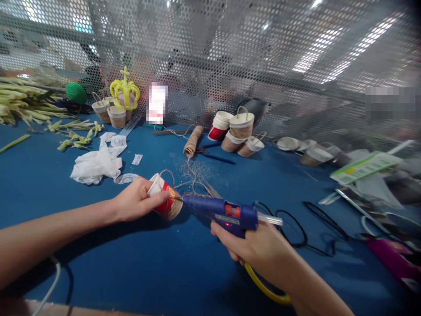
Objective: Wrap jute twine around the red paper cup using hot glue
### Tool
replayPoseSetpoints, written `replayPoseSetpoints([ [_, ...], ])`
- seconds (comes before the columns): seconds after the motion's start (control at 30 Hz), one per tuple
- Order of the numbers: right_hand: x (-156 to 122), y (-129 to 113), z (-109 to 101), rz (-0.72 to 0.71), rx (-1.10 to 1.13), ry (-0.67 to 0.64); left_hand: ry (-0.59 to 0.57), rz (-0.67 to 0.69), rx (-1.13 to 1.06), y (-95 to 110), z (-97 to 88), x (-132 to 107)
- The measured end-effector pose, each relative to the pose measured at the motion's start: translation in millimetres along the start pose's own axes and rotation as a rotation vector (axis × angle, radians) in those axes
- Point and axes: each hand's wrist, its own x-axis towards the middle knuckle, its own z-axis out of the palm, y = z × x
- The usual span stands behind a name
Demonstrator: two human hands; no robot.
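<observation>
My left hand grips a red and white paper cup, tilted on its side, with twine wound round its base end. The thumb presses along the cup's side. In my right hand is a blue hot glue gun with a small red light and a clear glue stick out of its back. Its nozzle points left and meets the cup near the twine, though I cannot tell if it touches. Twine runs from the cup to a roll of twine lying behind it.
Blue-handled pliers lie beside the roll. Twine-wrapped cups are stacked at the back, near a perforated metal screen. White lace lies left. A black cord loops at right, and yellow scissors or a yellow handle shows below my right hand.
</observation>
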Motion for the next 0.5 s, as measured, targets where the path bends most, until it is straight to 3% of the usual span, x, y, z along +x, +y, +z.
replayPoseSetpoints([
  [0.5, -0.8, 1.9, -0.8, 0.007, -0.029, 0.003, 0.003, 0.023, -0.014, 1.7, 0.0, -0.9],
])
